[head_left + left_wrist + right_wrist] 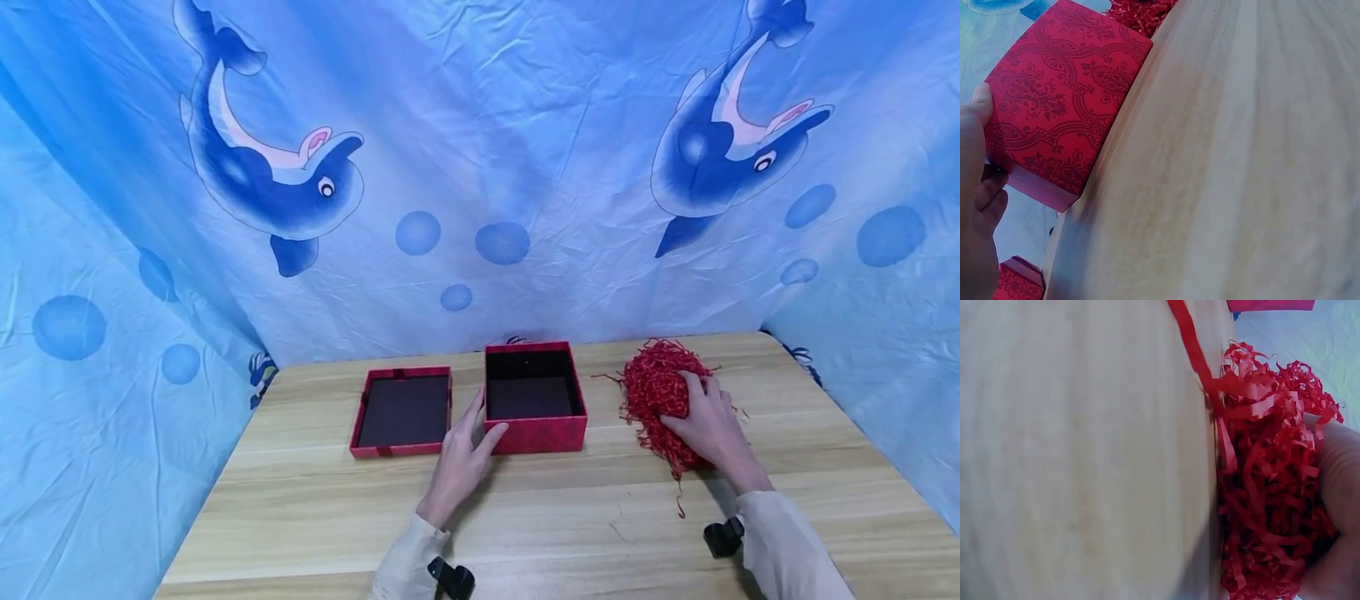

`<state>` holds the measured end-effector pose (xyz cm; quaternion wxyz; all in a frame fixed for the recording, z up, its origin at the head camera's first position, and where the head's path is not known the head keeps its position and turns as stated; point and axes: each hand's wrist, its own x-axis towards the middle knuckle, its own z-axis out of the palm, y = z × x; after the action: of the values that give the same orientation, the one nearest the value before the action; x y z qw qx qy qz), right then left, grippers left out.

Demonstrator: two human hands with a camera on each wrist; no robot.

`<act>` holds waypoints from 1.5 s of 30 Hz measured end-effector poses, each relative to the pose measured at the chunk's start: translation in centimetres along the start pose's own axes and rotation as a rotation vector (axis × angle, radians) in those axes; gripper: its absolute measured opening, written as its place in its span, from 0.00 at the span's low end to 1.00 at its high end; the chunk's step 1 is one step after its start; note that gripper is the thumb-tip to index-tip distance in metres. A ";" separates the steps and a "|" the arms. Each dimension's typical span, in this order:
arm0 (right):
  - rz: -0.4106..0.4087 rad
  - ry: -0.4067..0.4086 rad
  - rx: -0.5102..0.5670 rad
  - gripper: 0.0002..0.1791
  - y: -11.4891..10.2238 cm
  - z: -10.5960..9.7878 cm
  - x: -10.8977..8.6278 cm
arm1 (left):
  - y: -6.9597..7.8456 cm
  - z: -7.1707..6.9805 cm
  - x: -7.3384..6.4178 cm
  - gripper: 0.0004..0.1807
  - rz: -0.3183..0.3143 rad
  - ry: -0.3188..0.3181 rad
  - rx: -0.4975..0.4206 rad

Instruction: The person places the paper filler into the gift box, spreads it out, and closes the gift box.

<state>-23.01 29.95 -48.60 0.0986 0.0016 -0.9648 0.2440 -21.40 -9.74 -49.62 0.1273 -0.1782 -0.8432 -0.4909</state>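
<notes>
A red patterned box (536, 436) with a dark inside stands upright on the table. My left hand (459, 462) holds its near left corner, the thumb on the front wall and the fingers along the left side. In the left wrist view the thumb meets the edge of the box's patterned front (1066, 94). Farther right lies a heap of red shredded paper (651, 387). My right hand (712, 423) grips into it from above, with curled fingers. Strands hide the fingertips in the right wrist view, where the shredded paper (1272, 481) fills the grasp.
The box's red-rimmed lid (405, 412) lies left of the box, its dark inside facing up. Loose red strands trail from the heap onto the wooden table (585, 517). A blue dolphin-print cloth (480, 150) hangs behind and beside the table.
</notes>
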 end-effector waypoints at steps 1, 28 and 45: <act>-0.001 0.003 0.002 0.47 0.0 0.0 0.0 | 0.0 0.0 0.0 0.41 0.002 0.001 -0.001; -0.033 0.143 0.140 0.41 -1.0 -0.4 -0.9 | -0.1 -0.1 0.1 0.42 -0.007 -0.009 -0.026; -0.128 0.176 0.251 0.39 -3.3 -2.3 -1.3 | 0.0 0.0 0.0 0.42 -0.015 -0.018 -0.036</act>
<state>-21.15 28.04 -45.29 0.1973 0.0541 -0.9122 0.3550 -21.38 -9.77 -49.61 0.1129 -0.1782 -0.8367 -0.5053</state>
